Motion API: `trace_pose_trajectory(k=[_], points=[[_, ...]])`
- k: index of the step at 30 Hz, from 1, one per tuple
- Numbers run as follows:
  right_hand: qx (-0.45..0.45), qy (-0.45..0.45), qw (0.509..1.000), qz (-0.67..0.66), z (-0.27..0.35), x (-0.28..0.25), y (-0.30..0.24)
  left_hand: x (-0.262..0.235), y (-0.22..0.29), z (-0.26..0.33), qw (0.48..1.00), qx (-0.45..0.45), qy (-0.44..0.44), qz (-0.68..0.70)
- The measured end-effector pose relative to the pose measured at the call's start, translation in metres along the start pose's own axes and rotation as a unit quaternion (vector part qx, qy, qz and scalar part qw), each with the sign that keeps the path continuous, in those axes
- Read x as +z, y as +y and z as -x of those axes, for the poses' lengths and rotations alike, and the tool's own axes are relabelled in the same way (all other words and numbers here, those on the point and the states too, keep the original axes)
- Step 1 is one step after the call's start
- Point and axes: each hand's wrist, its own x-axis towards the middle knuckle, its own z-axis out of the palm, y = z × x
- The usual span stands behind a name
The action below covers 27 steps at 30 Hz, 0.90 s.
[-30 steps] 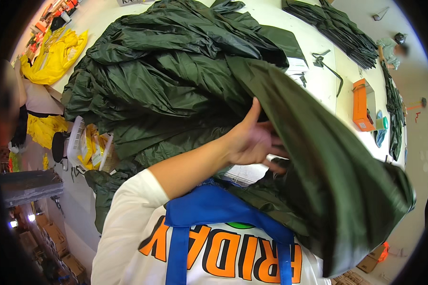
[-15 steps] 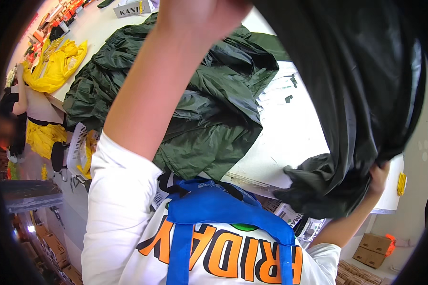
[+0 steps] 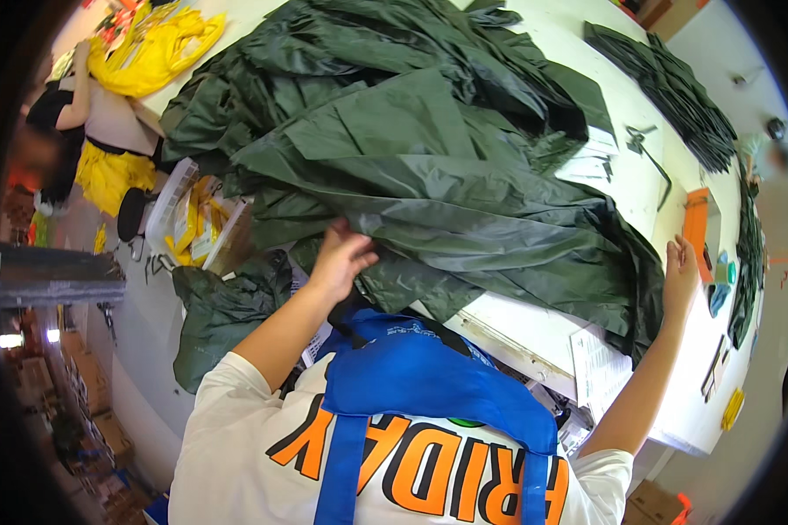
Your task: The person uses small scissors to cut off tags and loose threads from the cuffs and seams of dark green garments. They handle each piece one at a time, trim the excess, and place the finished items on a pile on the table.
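A wide, crumpled heap of shiny dark green fabric (image 3: pixel 394 131) covers much of the white table (image 3: pixel 630 201). Its nearest layer (image 3: pixel 517 236) lies spread from left to right before me. My left hand (image 3: pixel 341 261) is at the near edge of that layer, fingers apart and nothing gripped. Just past the fabric's right end, my right hand (image 3: pixel 681 269) is raised with its fingers stretched upward, apparently holding nothing. It is close to an orange-sided box (image 3: pixel 696 219). More green fabric (image 3: pixel 223 324) hangs beside my left forearm.
A white basket (image 3: pixel 171 206) with yellow packets stands left. Flattened dark green bundles (image 3: pixel 665 92) lie at the far right, near a black strap (image 3: pixel 652 162). A printed sheet (image 3: pixel 600 367) hangs at the near edge. Yellow fabric (image 3: pixel 153 52) and another person (image 3: pixel 61 114) are far left.
Dark fabric held up high on the right now lies spread across the heap. My left hand came down from the top; my right hand moved up slightly and let go.
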Motion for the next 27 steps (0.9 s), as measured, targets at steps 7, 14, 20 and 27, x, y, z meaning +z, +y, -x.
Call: trace_pose_trajectory(k=[7,14,20,27], points=[[-0.097,-0.215,0.938,-0.254,0.068,0.070,-0.186,-0.024,0.124,-0.019,0.984,0.142,0.054,0.095],[-0.243,-0.326,0.838,-0.365,0.120,0.116,-0.321,-0.034,0.156,-0.018,0.998,-0.019,-0.036,0.046],[-0.302,-0.368,0.800,-0.366,0.135,0.120,-0.373,-0.032,0.180,0.006,0.993,-0.075,-0.092,0.015],[-0.085,-0.386,0.744,-0.539,0.137,0.110,-0.359,0.016,0.175,0.029,0.963,0.140,-0.155,-0.170]])
